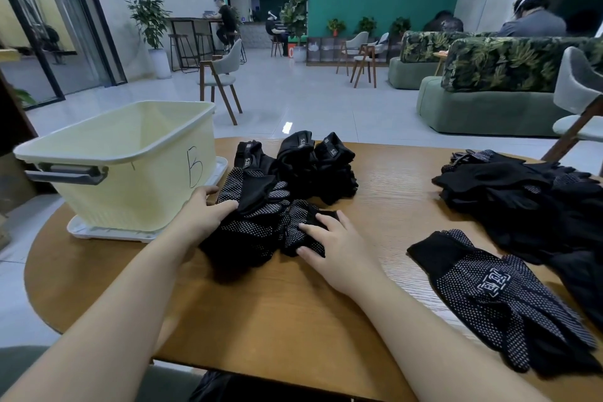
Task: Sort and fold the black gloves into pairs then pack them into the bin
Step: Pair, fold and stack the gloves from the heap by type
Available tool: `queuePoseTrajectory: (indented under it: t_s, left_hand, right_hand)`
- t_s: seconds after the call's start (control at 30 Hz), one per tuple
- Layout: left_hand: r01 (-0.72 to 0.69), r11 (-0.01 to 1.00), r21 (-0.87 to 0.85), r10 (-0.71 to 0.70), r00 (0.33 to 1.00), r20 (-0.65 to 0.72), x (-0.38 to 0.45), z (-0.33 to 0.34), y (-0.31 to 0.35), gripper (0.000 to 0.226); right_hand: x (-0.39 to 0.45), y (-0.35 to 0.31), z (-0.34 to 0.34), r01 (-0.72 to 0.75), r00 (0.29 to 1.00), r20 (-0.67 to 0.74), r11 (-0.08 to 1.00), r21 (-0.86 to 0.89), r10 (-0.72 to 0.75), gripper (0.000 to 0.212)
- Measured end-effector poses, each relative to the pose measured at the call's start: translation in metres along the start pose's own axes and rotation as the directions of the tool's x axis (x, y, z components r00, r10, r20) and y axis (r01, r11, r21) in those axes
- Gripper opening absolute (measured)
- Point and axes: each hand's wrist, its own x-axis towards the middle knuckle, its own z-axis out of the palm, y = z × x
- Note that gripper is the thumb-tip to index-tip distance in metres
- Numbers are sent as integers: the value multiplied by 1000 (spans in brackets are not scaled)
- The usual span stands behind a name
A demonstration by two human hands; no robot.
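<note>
both hands on the dotted glove pair [261, 222] mid-surface beside the bin [124, 166]: right hand [326, 235] presses flat, fingers straight, left hand [205, 209] grips its edge; likely soft, light, floppy, grippy dots, so hold at the fold, not the fingers.
</note>
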Motion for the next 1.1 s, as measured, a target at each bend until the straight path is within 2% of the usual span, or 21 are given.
queuePoseTrajectory:
  t_s: [0.1,0.23,0.33,0.43,0.53,0.73,0.83,1.0,1.1]
  left_hand:
    - [10,1000,-4,-10,1000,8,3,-1,-4,86]
    - [-7,986,-166,14,999,41,-3,5,-1,60]
    - [-84,982,-172,77,996,-44,-1,6,0,65]
    - [-143,988,-52,132,977,-168,-2,-2,5,71]
    - [-181,978,102,201,946,-256,4,-12,1,59]
    - [-144,969,202,197,941,-275,10,-17,2,57]
    - [-183,944,276,264,919,-291,8,-20,5,53]
    - [-362,823,437,496,834,-242,-12,-17,19,37]
    - [-501,676,541,661,736,-144,-32,-2,28,31]
  right_hand:
    - [-1,0,0,1,1000,2,1000,2,-1,52]
    - [-1,-1,0,0,1000,2,1000,6,0,51]
    - [-2,-1,-1,3,1000,4,1000,12,-3,52]
    - [-2,-1,-1,-1,1000,3,1000,25,1,51]
    - [-2,-1,-1,-3,1000,-4,1000,25,3,51]
    - [-2,-2,-1,-8,1000,-9,1000,12,8,51]
    - [-2,-2,-1,-10,1000,-11,1000,16,10,50]
    - [-4,-2,-2,-5,1000,-22,999,51,6,51]
    - [-5,-2,-3,-10,1000,-27,994,106,13,58]
